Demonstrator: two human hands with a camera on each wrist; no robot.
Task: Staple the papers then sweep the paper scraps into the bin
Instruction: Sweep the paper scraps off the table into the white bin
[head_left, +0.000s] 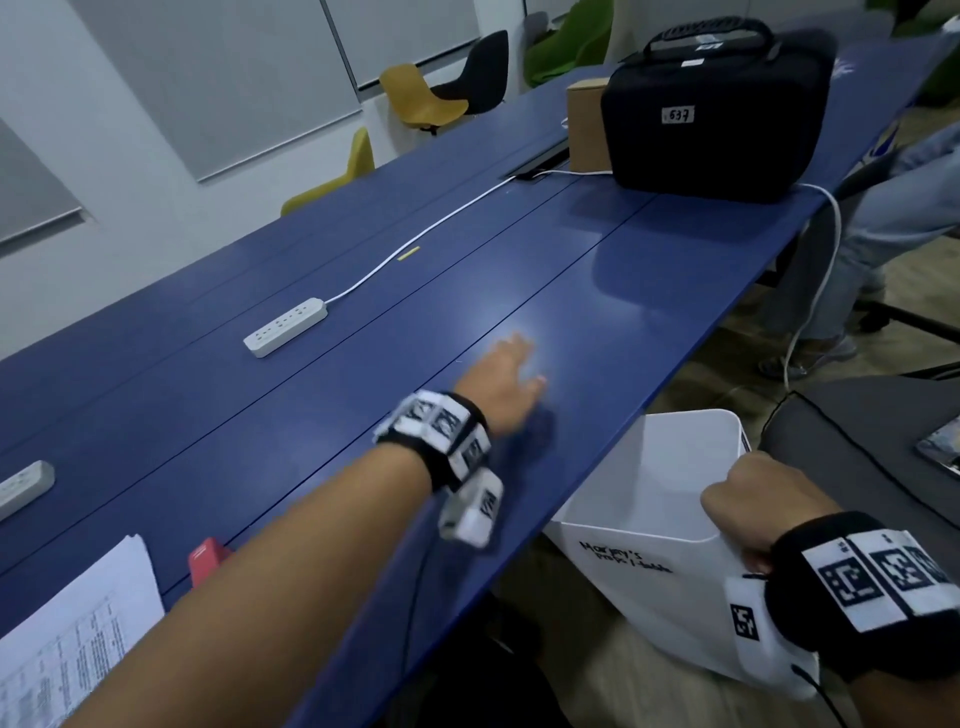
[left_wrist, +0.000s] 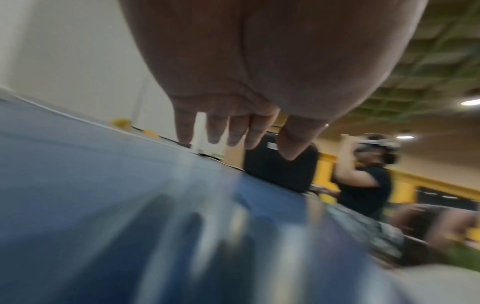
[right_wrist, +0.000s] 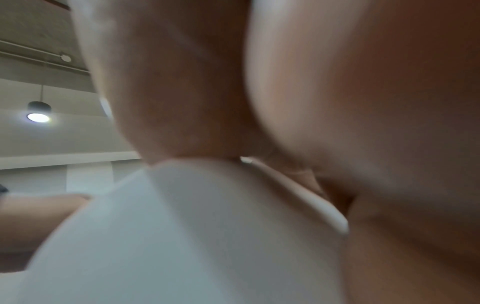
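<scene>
My left hand (head_left: 511, 371) reaches out flat over the blue table (head_left: 649, 270), fingers straight (left_wrist: 235, 135) and holding nothing. My right hand (head_left: 753, 506) grips the near rim of a white bin (head_left: 654, 478), tilted below the table's front edge; its white wall (right_wrist: 194, 226) fills the right wrist view. A stack of printed papers (head_left: 78, 639) lies at the lower left, with a red stapler (head_left: 208, 558) beside it. No paper scraps show on the table near my left hand.
Two white power strips (head_left: 285, 326) (head_left: 23, 486) and a white cable (head_left: 441, 221) lie on the table. A black case (head_left: 711, 109) and a cardboard box (head_left: 587, 122) stand at the far end. Another person (left_wrist: 363, 181) is beyond the table. Chairs (head_left: 421, 98) line the far side.
</scene>
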